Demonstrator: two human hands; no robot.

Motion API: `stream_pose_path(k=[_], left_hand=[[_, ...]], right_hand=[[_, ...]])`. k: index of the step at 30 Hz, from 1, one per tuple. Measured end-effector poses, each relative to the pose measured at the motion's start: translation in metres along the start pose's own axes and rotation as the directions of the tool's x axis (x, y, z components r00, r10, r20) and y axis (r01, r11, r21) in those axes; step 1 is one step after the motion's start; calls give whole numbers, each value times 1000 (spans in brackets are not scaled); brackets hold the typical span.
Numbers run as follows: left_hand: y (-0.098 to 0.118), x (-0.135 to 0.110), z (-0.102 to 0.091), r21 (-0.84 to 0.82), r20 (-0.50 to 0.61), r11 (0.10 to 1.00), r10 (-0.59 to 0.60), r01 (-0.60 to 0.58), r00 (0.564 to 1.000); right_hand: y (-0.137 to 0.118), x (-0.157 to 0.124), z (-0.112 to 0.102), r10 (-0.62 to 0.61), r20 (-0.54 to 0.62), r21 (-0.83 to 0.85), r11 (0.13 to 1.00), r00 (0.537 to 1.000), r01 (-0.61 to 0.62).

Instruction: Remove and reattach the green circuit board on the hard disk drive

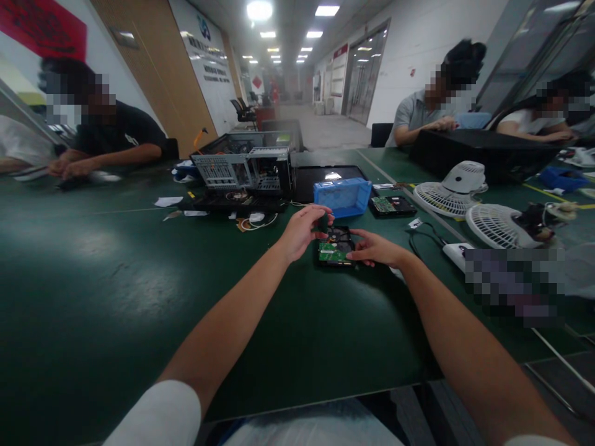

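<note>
We see the hard drive [336,248] with our right fingers [359,254] spread against its right edge, left fingers [318,211] bunched by its far-left corner, grip unclear.

Now seeing open PC case [223,172] across counter [116,297]; over to R, spotting two wht fans [493,227] just beyond pwr strip [458,253].

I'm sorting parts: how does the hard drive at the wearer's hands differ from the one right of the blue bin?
The front hard drive has the right hand touching it; the rear hard drive lies untouched. The front hard drive's green circuit board sits toward the wearer, while the rear hard drive's sits toward the left. Both lie on the green table with a circuit board showing.
</note>
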State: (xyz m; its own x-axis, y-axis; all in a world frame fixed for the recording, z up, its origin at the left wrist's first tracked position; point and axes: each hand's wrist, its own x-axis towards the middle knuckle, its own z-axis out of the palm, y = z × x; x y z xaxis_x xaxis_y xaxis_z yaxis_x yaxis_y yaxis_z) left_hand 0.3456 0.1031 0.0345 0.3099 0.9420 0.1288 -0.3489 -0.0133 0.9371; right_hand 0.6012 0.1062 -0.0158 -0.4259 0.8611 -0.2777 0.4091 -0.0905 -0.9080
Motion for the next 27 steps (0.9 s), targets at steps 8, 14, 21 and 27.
stream_pose_path(k=[8,14,21,27], left_hand=[[-1,3,2,-160,-60,987,-44,34,997],[1,2,2,-171,-43,985,-32,24,999],[6,0,1,-64,-26,998,-13,11,1000],[10,-1,1,-61,-37,997,-60,58,998]], right_hand=[[-1,0,0,-4,-6,-12,1000,1000,4],[3,2,-1,-14,-4,-29,999,1000,14],[4,2,0,-10,-19,-17,1000,1000,10],[2,1,0,-11,-11,-21,1000,1000,11]])
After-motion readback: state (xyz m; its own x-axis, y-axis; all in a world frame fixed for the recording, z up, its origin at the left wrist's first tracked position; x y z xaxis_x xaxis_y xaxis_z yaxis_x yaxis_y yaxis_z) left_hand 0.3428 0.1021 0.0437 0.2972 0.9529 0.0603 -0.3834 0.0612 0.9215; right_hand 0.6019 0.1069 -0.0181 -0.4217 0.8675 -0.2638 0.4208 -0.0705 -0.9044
